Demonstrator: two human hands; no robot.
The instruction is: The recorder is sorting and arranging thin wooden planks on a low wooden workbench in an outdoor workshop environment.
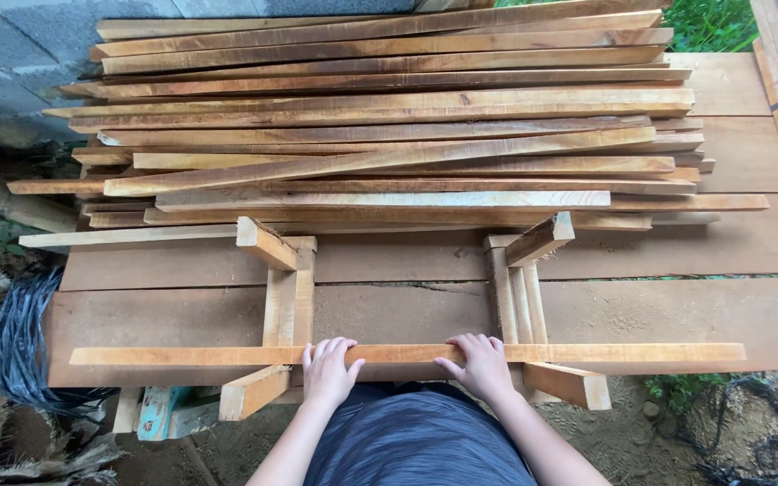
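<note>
Head view: both hands lie flat on a long wooden slat (407, 354) across two wooden jigs on the tabletop (677, 315), left hand (328, 369) and right hand (479, 363) fingers open, clamping nothing; stacked slats (389, 135) lie behind.

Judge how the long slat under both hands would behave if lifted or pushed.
The slat is thin and long, so probably light, flexing slightly. Flat-faced, it should slide, not roll. The left hand and right hand press near its middle, so it likely lifts level.
</note>
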